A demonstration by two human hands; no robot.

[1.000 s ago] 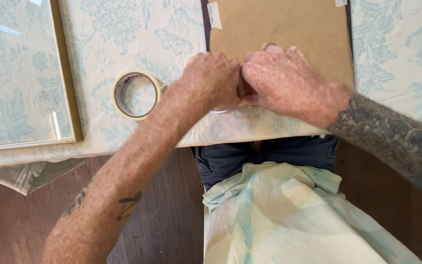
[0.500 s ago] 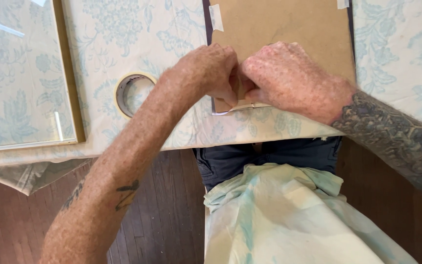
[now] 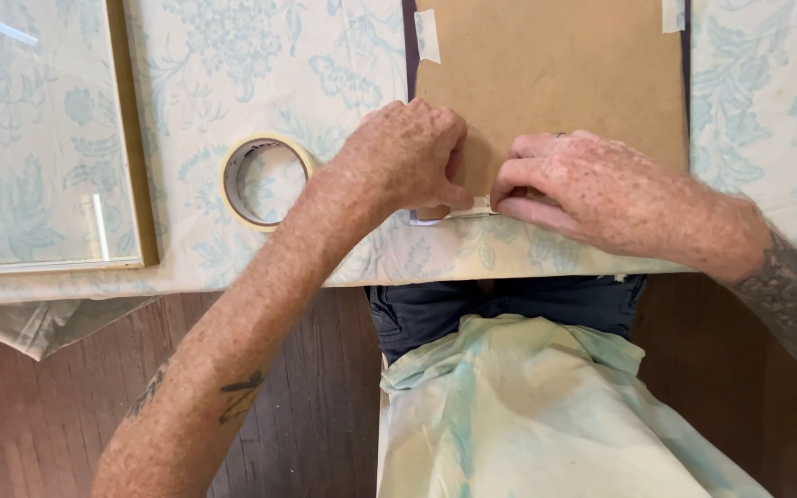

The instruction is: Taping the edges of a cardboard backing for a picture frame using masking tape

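A brown backing board [image 3: 555,83] lies on the flowered tablecloth, a dark frame edge showing around it. Short pieces of pale tape [image 3: 426,35] hold its top corners. My left hand [image 3: 398,161] is curled at the board's lower left corner, thumb pressing down. My right hand [image 3: 601,198] lies flat along the board's lower edge, fingertips pointing left. Between the two hands a short strip of pale tape [image 3: 478,207] shows on the lower edge, pinched at both ends.
A roll of masking tape [image 3: 265,180] lies flat just left of my left hand. A gold-rimmed glass pane [image 3: 136,138] rests at the far left. The table edge [image 3: 232,281] runs close to my lap, with a wooden floor below.
My hands were pressed together over the board's lower edge; they have drawn apart, and the tape strip now shows between them.
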